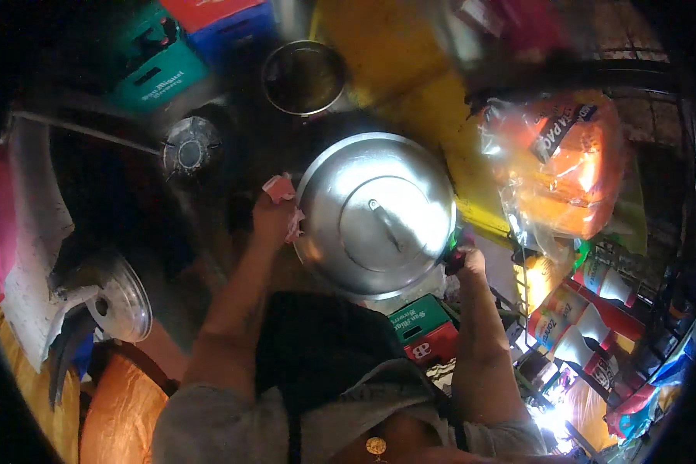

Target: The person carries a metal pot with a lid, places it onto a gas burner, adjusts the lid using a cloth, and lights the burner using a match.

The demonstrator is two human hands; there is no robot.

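Observation:
A large round silver lid (340, 185) with a strap handle (387, 226) in its middle fills the centre of the head view. It covers a pot, whose body is mostly hidden underneath. At its left rim my left hand (272, 219) is closed around a pink cloth (280, 188), pressed against the pot's side. My right hand (470, 264) grips a dark cloth with a green patch (455, 246) at the right rim. Any pot handles are hidden under the cloths.
A gas burner (189, 148) stands at far left, with a round pan (305, 81) beyond the lid. Green crates (162, 81) sit at the back left. At right hang orange packs in clear plastic (572, 174), above a rack of containers (568, 332). Another metal lid (131, 309) is at left.

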